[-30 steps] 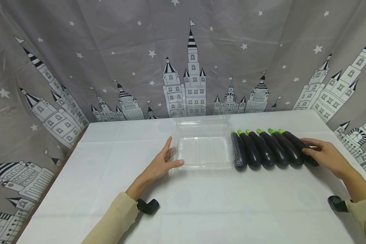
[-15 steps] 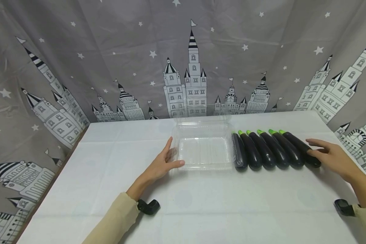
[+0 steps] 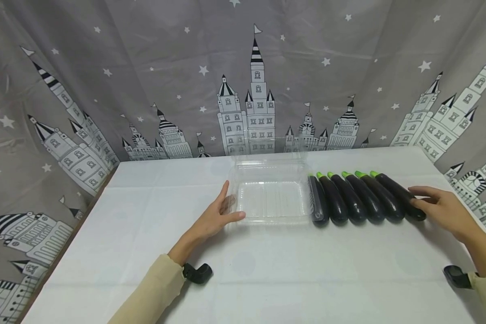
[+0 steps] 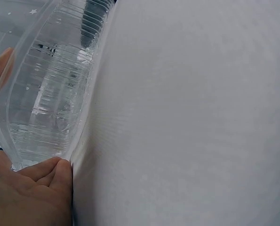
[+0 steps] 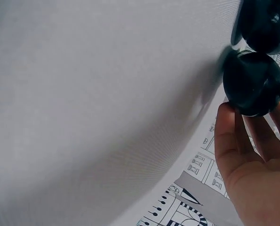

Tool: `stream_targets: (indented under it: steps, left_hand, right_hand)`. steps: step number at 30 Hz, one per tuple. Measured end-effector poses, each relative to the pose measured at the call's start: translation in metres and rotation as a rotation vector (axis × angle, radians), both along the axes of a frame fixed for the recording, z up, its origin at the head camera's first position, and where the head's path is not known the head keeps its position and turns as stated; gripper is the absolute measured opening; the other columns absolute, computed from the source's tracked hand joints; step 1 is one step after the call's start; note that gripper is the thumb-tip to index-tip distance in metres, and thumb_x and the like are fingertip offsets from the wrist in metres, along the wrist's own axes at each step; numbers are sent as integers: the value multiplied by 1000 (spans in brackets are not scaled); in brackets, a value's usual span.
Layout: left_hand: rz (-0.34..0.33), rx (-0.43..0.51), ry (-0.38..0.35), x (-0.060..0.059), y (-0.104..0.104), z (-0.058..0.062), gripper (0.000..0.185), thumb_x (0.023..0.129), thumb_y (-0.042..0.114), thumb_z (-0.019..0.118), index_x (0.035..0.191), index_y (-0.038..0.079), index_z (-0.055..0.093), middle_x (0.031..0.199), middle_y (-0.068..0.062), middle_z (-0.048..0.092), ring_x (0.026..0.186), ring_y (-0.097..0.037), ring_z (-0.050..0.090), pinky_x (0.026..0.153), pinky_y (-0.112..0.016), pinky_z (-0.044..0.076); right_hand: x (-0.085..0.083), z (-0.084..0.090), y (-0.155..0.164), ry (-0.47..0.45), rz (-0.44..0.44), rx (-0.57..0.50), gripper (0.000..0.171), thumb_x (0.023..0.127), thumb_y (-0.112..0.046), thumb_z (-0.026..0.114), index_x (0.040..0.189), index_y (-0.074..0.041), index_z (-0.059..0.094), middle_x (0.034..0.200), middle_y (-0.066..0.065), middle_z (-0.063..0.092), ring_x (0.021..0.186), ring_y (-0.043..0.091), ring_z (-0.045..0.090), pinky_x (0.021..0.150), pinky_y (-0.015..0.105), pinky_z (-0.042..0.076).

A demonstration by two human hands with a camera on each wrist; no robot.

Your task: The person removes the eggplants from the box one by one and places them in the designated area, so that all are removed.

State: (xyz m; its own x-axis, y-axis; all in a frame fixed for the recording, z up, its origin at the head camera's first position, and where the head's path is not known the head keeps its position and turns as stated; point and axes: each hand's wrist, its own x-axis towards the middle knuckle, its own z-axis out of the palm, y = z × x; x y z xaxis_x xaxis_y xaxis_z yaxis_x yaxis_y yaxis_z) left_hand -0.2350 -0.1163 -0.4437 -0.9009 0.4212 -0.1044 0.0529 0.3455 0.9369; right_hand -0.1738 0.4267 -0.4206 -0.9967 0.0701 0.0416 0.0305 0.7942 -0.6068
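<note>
Six dark eggplants (image 3: 356,198) lie side by side on the white surface (image 3: 267,270), just right of the clear plastic box (image 3: 269,193). We see our right hand (image 3: 441,209) touching the rightmost eggplant (image 3: 398,195) with relaxed fingers. Our left hand (image 3: 214,218) rests open against the box's left edge.

Showed a clear plastic container (image 4: 45,80) lying on a white tablecloth (image 4: 191,117), its near corner touched by the thumb of the left hand (image 4: 27,193), one fingertip along its far edge.
</note>
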Motion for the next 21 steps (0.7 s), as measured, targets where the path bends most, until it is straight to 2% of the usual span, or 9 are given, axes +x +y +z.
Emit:
stream_targets:
  steps: [5, 10, 13, 16, 19, 20, 21]
  left_hand:
    - [1, 5, -4, 0, -1, 0, 108, 88, 35, 75, 159, 26, -7, 160, -22, 17, 147, -29, 18, 118, -41, 18]
    - [-2, 17, -8, 1, -1, 0, 108, 89, 35, 75, 159, 26, -7, 160, -22, 17, 148, -28, 18, 118, -41, 17]
    - [-4, 15, -6, 1, -1, 0, 108, 89, 36, 74, 159, 25, -7, 160, -22, 17, 148, -28, 18, 118, -42, 17]
    - [-5, 15, -6, 1, -1, 0, 108, 89, 36, 74, 159, 25, -8, 160, -21, 17, 148, -28, 18, 118, -42, 17]
    - [3, 13, -12, 2, -1, 1, 109, 89, 36, 74, 158, 24, -10, 160, -21, 18, 147, -28, 19, 118, -42, 18]
    - [4, 10, -13, 2, -2, 1, 110, 89, 36, 74, 158, 24, -11, 160, -21, 19, 147, -29, 19, 118, -42, 18]
    - [10, 5, -16, 2, -1, 1, 110, 90, 36, 73, 158, 23, -12, 160, -21, 20, 147, -28, 20, 118, -42, 18]
  right_hand:
    - [-1, -1, -1, 7, -9, 0, 42, 99, -14, 56, 130, 15, 52, 121, 41, 54, 105, 53, 56, 66, 26, 41]
    - [0, -1, -1, 15, -11, -19, 47, 101, -17, 53, 135, 16, 46, 126, 42, 50, 109, 57, 51, 65, 17, 39]
    - [1, -1, 0, 30, -33, -21, 52, 102, -20, 51, 138, 16, 40, 128, 42, 48, 112, 58, 49, 66, 17, 38]
    - [1, 0, -1, 60, -67, -24, 53, 103, -22, 50, 139, 15, 40, 129, 41, 47, 113, 58, 46, 78, 38, 44]
    - [0, 4, -7, 117, -96, -9, 51, 102, -22, 50, 137, 15, 43, 128, 40, 48, 114, 57, 45, 86, 63, 41]
    - [-1, 6, -10, 135, -101, -3, 50, 102, -22, 50, 136, 14, 45, 128, 41, 48, 114, 57, 45, 89, 68, 38]
    - [-3, 7, -12, 160, -118, 23, 50, 103, -25, 50, 137, 11, 47, 129, 37, 50, 115, 53, 46, 93, 63, 41]
